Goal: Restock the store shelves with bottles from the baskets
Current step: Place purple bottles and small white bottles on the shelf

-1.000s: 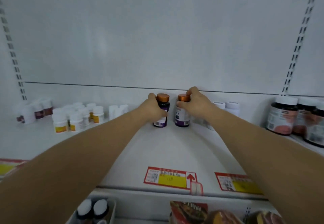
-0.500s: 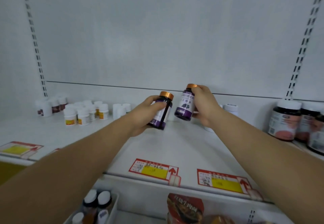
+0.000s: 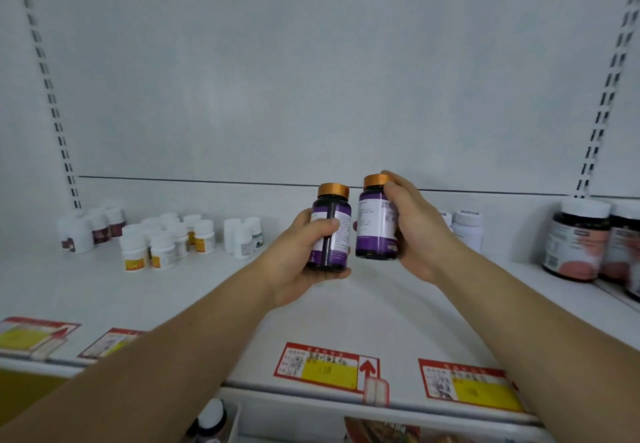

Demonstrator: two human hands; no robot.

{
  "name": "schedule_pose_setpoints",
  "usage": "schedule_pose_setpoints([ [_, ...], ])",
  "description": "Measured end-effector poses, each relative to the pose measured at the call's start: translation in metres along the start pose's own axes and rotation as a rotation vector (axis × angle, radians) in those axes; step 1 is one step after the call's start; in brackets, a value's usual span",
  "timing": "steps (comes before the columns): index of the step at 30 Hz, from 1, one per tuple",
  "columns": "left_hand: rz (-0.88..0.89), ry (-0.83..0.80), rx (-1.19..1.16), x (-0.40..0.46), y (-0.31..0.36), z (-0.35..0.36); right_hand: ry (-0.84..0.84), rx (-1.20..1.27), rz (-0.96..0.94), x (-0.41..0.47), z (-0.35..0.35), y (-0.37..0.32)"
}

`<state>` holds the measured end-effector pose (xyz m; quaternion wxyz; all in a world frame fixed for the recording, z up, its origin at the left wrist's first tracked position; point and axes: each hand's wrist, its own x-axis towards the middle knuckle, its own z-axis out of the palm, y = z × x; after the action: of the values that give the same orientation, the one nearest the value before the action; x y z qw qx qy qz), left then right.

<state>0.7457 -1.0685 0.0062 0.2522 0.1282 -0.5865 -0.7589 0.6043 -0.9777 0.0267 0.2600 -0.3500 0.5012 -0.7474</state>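
Two dark bottles with purple labels and orange caps are held upright, side by side, above the white shelf [image 3: 194, 300]. My left hand [image 3: 298, 262] grips the left bottle [image 3: 334, 231] from below and the side, thumb across its label. My right hand [image 3: 415, 231] grips the right bottle [image 3: 375, 224] from its right side, fingers reaching up to the cap. Both bottles hang clear of the shelf surface. At the bottom edge a basket [image 3: 235, 422] shows a white-capped bottle [image 3: 211, 420].
Small white bottles [image 3: 162, 245] cluster at the shelf's back left, two more white bottles [image 3: 465, 229] behind my right hand. Large dark jars [image 3: 575, 240] stand at the right. Red and yellow price tags [image 3: 325, 368] line the front edge. Packaged goods sit below.
Both bottles, standing at the back of the shelf a second ago, were lifted and drawn toward me, tilted midway, and are now held upright and closer together. The view shifted right.
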Motion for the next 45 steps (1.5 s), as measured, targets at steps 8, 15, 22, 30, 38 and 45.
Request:
schedule_pose_setpoints([
  [8,-0.108,0.019,-0.158,0.001,0.002,0.003,-0.004,-0.031,-0.032,-0.01,-0.004,-0.001],
  [15,0.008,-0.056,-0.066,-0.001,-0.002,0.003,-0.067,0.073,0.037,-0.013,-0.008,-0.002],
  [22,-0.062,-0.054,-0.123,-0.003,0.0,0.002,-0.063,0.15,0.165,-0.014,-0.011,-0.002],
  [30,-0.021,-0.048,-0.107,-0.003,0.002,0.0,-0.019,0.071,0.039,-0.014,-0.012,-0.006],
  [38,0.037,-0.067,-0.055,-0.006,0.001,0.001,-0.062,0.044,0.007,-0.018,-0.011,-0.008],
  [45,-0.138,-0.016,-0.154,-0.004,0.002,-0.003,-0.061,0.127,0.143,-0.022,-0.01,-0.011],
])
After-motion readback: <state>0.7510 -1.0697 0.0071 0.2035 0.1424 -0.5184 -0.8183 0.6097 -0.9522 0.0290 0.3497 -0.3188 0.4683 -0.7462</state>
